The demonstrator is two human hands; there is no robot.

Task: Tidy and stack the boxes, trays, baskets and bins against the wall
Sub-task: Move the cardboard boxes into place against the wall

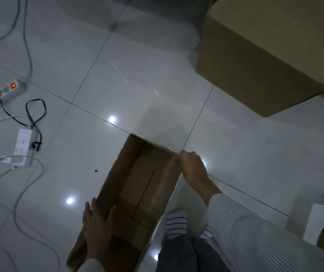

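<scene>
Left hand (pixel 96 222): I'm seeing it gripping the near left wall of the long open brown cardboard box (pixel 137 189), thumb inside.
Right hand (pixel 193 166): fingers pinching the far right corner.
Box: sitting over glossy white floor tiles (pixel 137 75).
Beyond: large closed cardboard carton (pixel 265 61), well apart.

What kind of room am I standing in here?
Probably a room in a home or small office: glossy tiled floor, power strips with loose cables, a closed cardboard box, and socked feet.

Open box (pixel 137 185) sat on floor (pixel 137 75) ahead of feet; big carton (pixel 255 61) behind-right, power strips (pixel 23 147) left.
</scene>
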